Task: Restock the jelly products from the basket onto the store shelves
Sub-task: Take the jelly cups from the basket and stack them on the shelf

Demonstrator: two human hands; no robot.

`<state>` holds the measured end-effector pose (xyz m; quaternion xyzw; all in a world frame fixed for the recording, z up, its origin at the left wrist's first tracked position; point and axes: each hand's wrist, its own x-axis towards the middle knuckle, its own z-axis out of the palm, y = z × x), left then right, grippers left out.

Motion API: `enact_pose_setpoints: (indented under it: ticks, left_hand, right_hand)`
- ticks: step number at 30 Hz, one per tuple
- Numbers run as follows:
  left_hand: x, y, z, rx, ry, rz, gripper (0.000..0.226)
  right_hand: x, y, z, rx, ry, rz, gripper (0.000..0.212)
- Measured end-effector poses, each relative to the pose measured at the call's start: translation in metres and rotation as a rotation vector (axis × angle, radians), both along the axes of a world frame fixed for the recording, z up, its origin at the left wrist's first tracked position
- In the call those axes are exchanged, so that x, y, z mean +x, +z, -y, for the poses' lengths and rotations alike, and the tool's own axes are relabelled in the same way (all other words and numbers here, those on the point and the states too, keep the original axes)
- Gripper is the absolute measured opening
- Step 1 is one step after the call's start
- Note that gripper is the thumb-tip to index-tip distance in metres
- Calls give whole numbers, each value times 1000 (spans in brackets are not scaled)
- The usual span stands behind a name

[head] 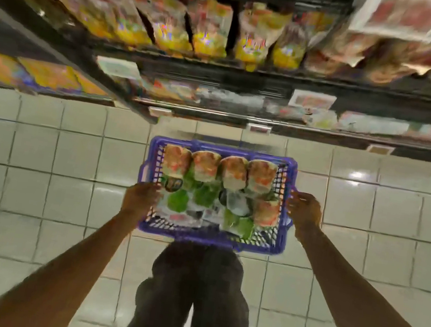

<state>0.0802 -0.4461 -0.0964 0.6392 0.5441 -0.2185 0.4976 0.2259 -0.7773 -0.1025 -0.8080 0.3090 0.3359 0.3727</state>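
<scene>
A purple plastic basket [210, 238] sits on the tiled floor in front of my legs. It holds a back row of orange-red jelly packs [205, 166], with green and white jelly packs [178, 200] piled nearer me. My left hand [141, 199] lies over the basket's left rim, fingers curled around it. My right hand [304, 211] is at the right rim by the side handle, its fingers spread and holding nothing. The dark store shelves [243, 124] stand just beyond the basket.
Yellow and orange bagged products [210, 34] fill the upper shelf, and flatter packets [233, 100] lie on the lower one. Price tags [257, 127] hang on the shelf edge. My dark trousers [194, 302] are directly behind the basket. White tiled floor [47, 192] spreads to both sides.
</scene>
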Motion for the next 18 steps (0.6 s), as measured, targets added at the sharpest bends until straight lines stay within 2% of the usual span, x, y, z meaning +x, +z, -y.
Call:
enact_pose_setpoints:
  ticks: [2,6,7,9,11,13,18]
  left_hand:
    - [-2,-41,-11,53,-20,-45,25]
    - [-5,-110,-25,332,-111,-203,28]
    - [-6,-123,-29,427,-155,-217,28]
    - [-8,-142,-36,542,-115,-181,33]
    - [-10,-160,-42,565,-44,-141,49]
    - [-10,-174,-43,518,2,-123,53]
    - [1,-176,-43,426,52,-183,28]
  right_hand:
    - [3,-42,3,-85,-8,13,28]
    - [2,-102,7,-265,-19,74,34]
    - [0,-114,9,-299,-7,102,35]
    - [-4,-127,12,-347,3,147,43]
    - [-7,-140,14,-317,-51,150,53]
    - [-11,-150,15,-262,-77,88,50]
    - [-12,-153,20,-277,-51,53,30]
